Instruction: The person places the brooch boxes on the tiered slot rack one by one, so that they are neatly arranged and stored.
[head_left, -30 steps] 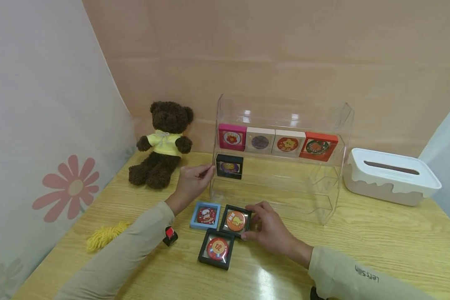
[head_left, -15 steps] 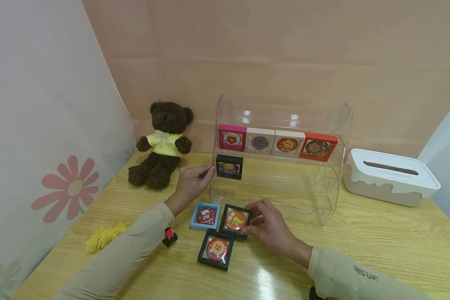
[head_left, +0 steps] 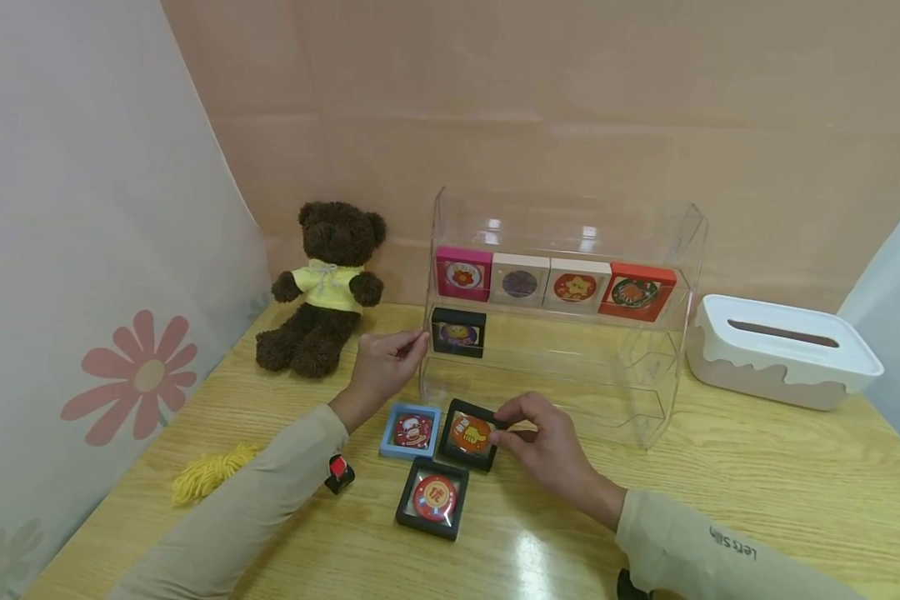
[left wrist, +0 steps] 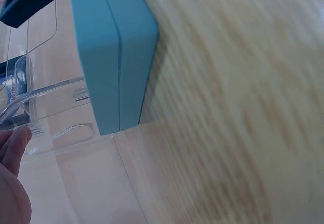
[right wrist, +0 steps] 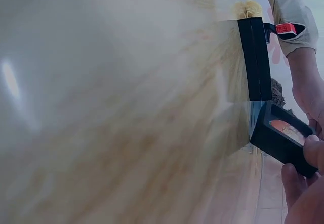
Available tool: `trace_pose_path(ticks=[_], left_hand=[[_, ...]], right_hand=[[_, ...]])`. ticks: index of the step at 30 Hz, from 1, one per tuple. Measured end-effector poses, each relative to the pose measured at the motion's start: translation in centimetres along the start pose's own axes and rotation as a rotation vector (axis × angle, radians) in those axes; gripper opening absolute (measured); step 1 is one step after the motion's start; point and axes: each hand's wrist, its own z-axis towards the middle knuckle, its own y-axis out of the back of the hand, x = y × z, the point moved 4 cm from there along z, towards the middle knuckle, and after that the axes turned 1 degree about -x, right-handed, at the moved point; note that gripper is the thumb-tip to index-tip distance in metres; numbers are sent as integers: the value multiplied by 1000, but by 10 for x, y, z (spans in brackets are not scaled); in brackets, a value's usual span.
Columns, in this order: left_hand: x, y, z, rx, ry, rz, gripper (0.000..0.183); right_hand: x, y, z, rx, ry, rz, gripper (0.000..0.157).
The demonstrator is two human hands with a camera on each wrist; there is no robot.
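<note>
Across the table (head_left: pixel 757 492), we judge the filling of the clear rack (head_left: pixel 555 360) a little over half done: four frames (head_left: pixel 520 282) stand in its upper row, one black frame (head_left: pixel 458 333) at the left end of the lower. The left hand (head_left: pixel 382 362) pinches the rack's left edge; the right hand (head_left: pixel 549 442) grips the orange-badge frame (head_left: pixel 468 433), tilted just in front of the rack. By our reading, that frame is left to place, with the blue frame (head_left: pixel 411 432) and red-badge frame (head_left: pixel 432 498) lying beside it. The rack's clear edges are hard to trace, the left wrist view cuts off most of its hand, we cannot tell whether the gripped frame touches the table, and one dull purple badge (head_left: pixel 520 285) defeats us.
</note>
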Motion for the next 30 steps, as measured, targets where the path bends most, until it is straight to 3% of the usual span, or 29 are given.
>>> trace_pose_path(ticks=[13, 22, 30], left_hand=[[2, 0, -2, 11, 25, -19, 10], [3, 0, -2, 10, 24, -21, 11], [1, -1, -4, -7, 22, -24, 13]], right_hand=[[-1, 8, 3, -43, 52, 21, 19], [6, 26, 11, -91, 140, -47, 20], [10, 45, 22, -160, 76, -69, 16]])
